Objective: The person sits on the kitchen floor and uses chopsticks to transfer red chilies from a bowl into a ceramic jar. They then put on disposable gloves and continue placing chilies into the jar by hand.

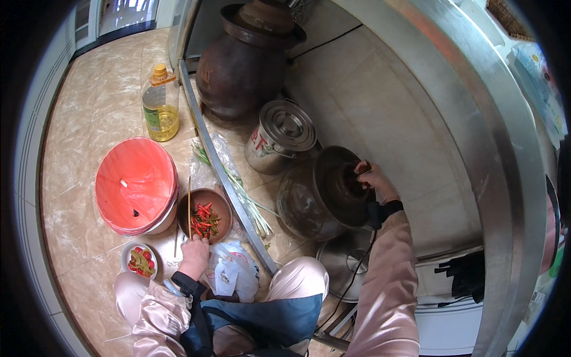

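My left hand (196,255) is at the near rim of a brown bowl (226,209) and grips a wooden chopstick (189,207) that crosses it. Inside the bowl lie red and green chili peppers (206,221). My right hand (375,179) reaches to the mouth of a dark glazed pickle jar (301,203) with a wide water-seal rim. Its fingers curl beside something dark reddish; whether they hold it I cannot tell. Left of the bowl, a small white bowl (152,273) holds pickled vegetables and red pieces.
A bucket lined with a red bag (134,172), an oil bottle (160,109) and a lidded metal pail (267,154) stand around. Scallions (250,201) lie across a metal floor rail (223,176). A larger jar (241,71), a plastic bag (234,270) and a steel lid (334,259) are nearby.
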`<action>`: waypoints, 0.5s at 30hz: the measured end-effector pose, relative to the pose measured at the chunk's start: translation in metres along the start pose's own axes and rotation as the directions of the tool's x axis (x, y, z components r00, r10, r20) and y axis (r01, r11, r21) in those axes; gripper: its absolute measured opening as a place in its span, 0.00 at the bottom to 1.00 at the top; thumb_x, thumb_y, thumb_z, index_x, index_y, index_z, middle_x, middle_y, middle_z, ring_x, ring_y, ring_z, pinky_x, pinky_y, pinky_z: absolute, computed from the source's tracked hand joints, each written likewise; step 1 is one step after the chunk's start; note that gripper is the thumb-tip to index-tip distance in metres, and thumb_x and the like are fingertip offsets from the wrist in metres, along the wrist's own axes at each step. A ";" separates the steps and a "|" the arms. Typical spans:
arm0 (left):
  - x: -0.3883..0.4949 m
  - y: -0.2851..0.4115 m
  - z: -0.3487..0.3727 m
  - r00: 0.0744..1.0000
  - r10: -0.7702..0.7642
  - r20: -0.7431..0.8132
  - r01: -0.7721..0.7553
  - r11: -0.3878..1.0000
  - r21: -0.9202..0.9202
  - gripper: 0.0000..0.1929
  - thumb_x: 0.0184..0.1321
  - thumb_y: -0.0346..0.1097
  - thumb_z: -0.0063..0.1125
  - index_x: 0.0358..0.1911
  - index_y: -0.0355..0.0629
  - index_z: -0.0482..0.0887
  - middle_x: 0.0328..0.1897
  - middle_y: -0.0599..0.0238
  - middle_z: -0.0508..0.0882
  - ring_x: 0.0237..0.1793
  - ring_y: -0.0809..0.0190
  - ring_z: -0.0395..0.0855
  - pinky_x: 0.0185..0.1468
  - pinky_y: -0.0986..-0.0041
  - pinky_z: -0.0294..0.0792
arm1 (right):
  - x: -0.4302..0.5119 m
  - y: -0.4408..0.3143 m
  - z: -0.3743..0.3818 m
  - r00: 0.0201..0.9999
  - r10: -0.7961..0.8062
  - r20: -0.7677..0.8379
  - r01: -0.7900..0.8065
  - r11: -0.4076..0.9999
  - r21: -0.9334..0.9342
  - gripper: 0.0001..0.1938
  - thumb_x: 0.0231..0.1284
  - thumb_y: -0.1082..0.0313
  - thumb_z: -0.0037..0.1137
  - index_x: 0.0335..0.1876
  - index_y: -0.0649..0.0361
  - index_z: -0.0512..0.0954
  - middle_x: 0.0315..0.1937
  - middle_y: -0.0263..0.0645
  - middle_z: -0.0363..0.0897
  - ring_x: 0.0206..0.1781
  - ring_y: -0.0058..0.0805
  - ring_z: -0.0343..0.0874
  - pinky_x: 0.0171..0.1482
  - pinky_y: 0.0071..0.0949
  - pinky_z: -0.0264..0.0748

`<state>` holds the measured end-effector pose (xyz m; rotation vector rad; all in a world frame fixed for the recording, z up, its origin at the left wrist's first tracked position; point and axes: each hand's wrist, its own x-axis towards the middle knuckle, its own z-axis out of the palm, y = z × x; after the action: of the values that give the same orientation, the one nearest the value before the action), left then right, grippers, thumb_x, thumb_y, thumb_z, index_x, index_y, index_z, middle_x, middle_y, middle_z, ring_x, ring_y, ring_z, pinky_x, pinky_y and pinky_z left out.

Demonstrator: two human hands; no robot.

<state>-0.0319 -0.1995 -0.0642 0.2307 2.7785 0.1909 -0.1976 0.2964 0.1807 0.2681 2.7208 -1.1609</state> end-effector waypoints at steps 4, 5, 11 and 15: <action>-0.006 0.005 0.006 0.989 -0.001 -0.147 0.002 1.000 0.007 0.10 0.52 0.39 0.66 0.37 0.49 0.88 0.42 0.63 0.85 0.43 0.56 0.87 0.42 0.61 0.76 | -0.008 -0.069 0.025 0.987 -0.093 0.131 0.097 0.995 -0.021 0.13 0.50 0.78 0.58 0.43 0.57 0.76 0.35 0.34 0.76 0.27 0.23 0.74 0.30 0.26 0.71; -0.007 0.005 0.006 0.981 0.038 -0.191 -0.036 0.999 0.015 0.08 0.51 0.38 0.65 0.35 0.50 0.88 0.40 0.63 0.85 0.41 0.56 0.87 0.39 0.61 0.76 | -0.012 -0.087 0.042 0.977 -0.119 0.176 0.123 0.992 -0.011 0.13 0.51 0.79 0.58 0.43 0.57 0.76 0.36 0.33 0.75 0.27 0.23 0.74 0.31 0.26 0.72; -0.015 0.017 -0.005 0.996 -0.007 0.093 -0.005 0.991 0.136 0.23 0.46 0.44 0.74 0.46 0.44 0.88 0.46 0.61 0.84 0.48 0.55 0.85 0.44 0.61 0.76 | -0.004 -0.112 0.268 0.747 -0.369 0.553 0.370 0.922 0.115 0.15 0.46 0.77 0.60 0.43 0.54 0.77 0.41 0.28 0.79 0.41 0.16 0.74 0.41 0.20 0.74; -0.025 0.015 -0.020 0.991 -0.007 0.136 -0.007 0.995 0.102 0.24 0.43 0.44 0.76 0.46 0.44 0.88 0.47 0.62 0.84 0.48 0.55 0.84 0.43 0.59 0.75 | 0.020 -0.071 0.425 0.779 -0.084 0.622 0.163 0.984 -0.071 0.19 0.45 0.71 0.68 0.46 0.55 0.79 0.33 0.41 0.83 0.40 0.29 0.82 0.44 0.30 0.77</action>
<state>-0.0131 -0.1917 -0.0350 0.2595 2.6551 0.0312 -0.1964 -0.0586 -0.0641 -0.2768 2.2201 -0.8941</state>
